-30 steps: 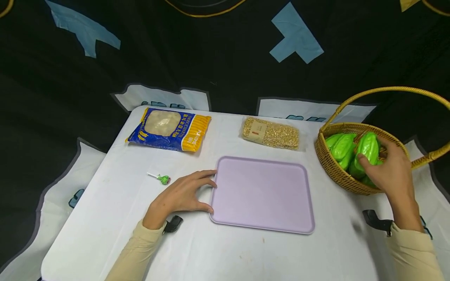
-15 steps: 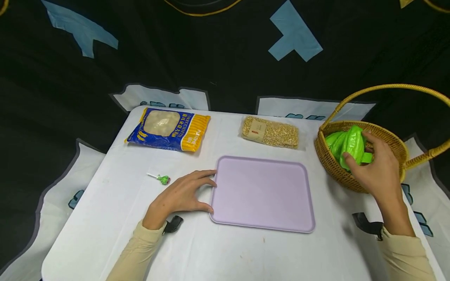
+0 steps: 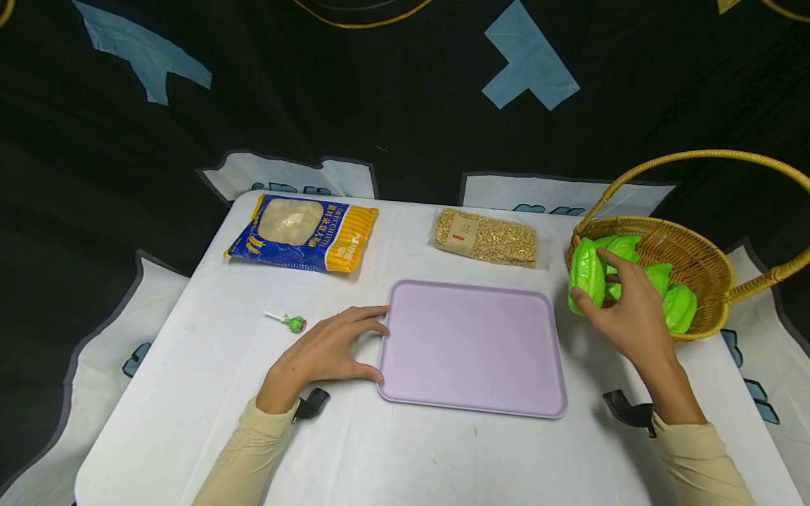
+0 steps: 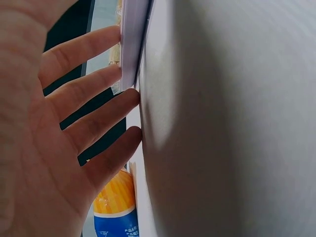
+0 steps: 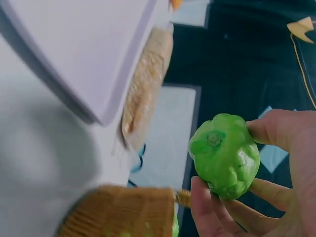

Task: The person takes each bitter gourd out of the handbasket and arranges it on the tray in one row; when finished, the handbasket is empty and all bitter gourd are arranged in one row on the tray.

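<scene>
Since the earlier pictures the right hand [image 3: 623,313] has come up out of the basket [image 3: 699,256] with one green vegetable [image 3: 586,276] and now holds it just past the basket's near-left rim, above the tabletop [image 3: 190,393] between basket and tray [image 3: 471,348]; its fingers and thumb wrap around the vegetable, as the right wrist view shows. The tabletop carries the tray near the middle of its front half, and the tray is bare. The basket sits at the right edge with several more green vegetables [image 3: 678,307] inside. A blue and yellow bag [image 3: 304,233] lies toward the far left corner and a clear packet of grain [image 3: 486,237] along the far edge. The left hand [image 3: 323,351] lies flat at the tray's left edge, fingers straight and spread, thumb and fingertips touching its rim. A small lollipop [image 3: 292,322] lies left of that hand. I judge the work barely begun: one vegetable lifted, none on the tray.
</scene>
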`<move>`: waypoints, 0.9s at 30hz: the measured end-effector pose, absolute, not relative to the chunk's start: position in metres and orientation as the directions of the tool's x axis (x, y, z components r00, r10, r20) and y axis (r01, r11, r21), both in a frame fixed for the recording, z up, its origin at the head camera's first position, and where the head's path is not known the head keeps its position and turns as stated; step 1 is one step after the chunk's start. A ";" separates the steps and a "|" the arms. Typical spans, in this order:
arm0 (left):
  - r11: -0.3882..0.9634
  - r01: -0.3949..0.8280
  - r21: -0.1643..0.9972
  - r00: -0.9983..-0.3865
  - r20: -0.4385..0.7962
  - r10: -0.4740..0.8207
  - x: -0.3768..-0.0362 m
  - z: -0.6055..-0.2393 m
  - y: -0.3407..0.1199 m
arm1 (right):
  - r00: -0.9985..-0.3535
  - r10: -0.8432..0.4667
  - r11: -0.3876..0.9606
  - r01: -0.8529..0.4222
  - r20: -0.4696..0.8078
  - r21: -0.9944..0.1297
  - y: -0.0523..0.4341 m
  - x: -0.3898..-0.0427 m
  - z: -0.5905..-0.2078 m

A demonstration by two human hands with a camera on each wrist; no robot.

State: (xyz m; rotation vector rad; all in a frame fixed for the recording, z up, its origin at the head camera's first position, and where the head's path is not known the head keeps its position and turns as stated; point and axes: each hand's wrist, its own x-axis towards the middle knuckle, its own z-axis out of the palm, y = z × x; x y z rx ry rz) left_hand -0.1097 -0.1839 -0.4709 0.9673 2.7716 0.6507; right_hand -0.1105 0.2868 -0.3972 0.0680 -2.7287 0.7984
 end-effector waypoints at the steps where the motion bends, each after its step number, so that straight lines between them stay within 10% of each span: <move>1: 0.701 0.561 0.440 -0.785 0.015 0.619 -0.110 -0.471 -0.184 | -0.955 0.025 0.844 -0.138 0.296 -0.518 0.283 -0.111 -0.399; 27: 0.703 0.553 0.447 -0.790 0.014 0.613 -0.109 -0.473 -0.184 | -0.951 -0.242 0.761 -0.308 0.191 -0.571 0.185 -0.115 -0.431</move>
